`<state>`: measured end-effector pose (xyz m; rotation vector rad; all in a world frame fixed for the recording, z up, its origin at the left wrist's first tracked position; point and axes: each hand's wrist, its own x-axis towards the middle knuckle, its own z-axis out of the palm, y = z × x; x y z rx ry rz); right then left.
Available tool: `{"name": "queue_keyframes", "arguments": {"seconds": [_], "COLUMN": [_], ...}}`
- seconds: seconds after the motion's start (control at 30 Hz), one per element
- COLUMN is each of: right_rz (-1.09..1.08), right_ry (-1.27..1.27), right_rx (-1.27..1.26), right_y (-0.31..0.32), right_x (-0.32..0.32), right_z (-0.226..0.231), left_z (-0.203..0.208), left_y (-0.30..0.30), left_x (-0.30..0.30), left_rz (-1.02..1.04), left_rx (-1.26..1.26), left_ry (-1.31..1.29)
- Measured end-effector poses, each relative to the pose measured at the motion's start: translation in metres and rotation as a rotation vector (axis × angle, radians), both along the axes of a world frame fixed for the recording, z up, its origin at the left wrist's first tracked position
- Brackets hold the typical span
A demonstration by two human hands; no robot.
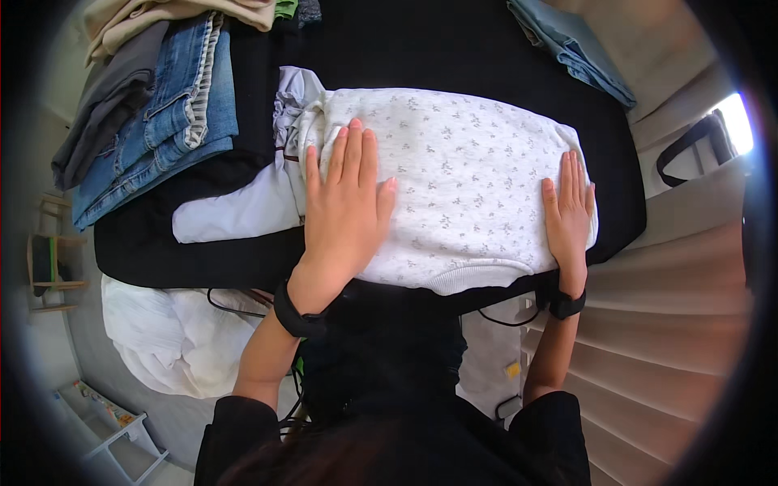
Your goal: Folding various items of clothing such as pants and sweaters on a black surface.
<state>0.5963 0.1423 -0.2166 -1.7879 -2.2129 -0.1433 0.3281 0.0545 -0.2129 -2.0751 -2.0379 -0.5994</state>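
Note:
A white top with a small grey floral print [462, 178] lies spread on a black-covered board [389, 57], its ribbed neckline toward me. My left hand [348, 202] rests flat on its left end, fingers stretched out and pointing away from me. At its right end, my right hand [570, 206] also lies flat, fingers extended. Neither hand grips anything. Beyond the left hand, a pale lavender-white garment [243, 206] with a gathered part shows; a long piece of it reaches left over the board. Where it continues past the printed top is hidden.
Folded blue jeans [174, 105], a dark grey garment [113, 101] and a beige one [174, 18] are piled at the far left. Another folded denim piece [571, 53] lies far right. White fabric [174, 336] sits below the board's left side. A beige curtain [673, 300] hangs at right.

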Motion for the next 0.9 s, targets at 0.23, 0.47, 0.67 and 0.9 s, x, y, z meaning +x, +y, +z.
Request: {"name": "queue_keyframes", "arguments": {"seconds": [0.23, 0.47, 0.67, 0.9], "right_rz": [-0.153, -0.443, -0.204, -0.075], "right_ry": [-0.014, 0.219, 0.658, 1.202], "right_rx": [0.252, 0.128, 0.014, -0.461], "right_y": [-0.011, -0.039, -0.028, -0.024], "right_x": [0.009, 0.016, 0.042, 0.053], "right_z": [-0.013, -0.01, 0.0, 0.022], "left_z": [-0.004, 0.0, 0.014, 0.029], "left_y": [-0.021, -0.046, -0.046, -0.031], "left_x": [-0.003, 0.008, 0.002, 0.001], "left_rz": [0.143, 0.179, 0.153, -0.081], "left_rx": [0.113, 0.051, -0.014, -0.047], "left_ry": [-0.295, -0.713, -0.837, -1.125]}}
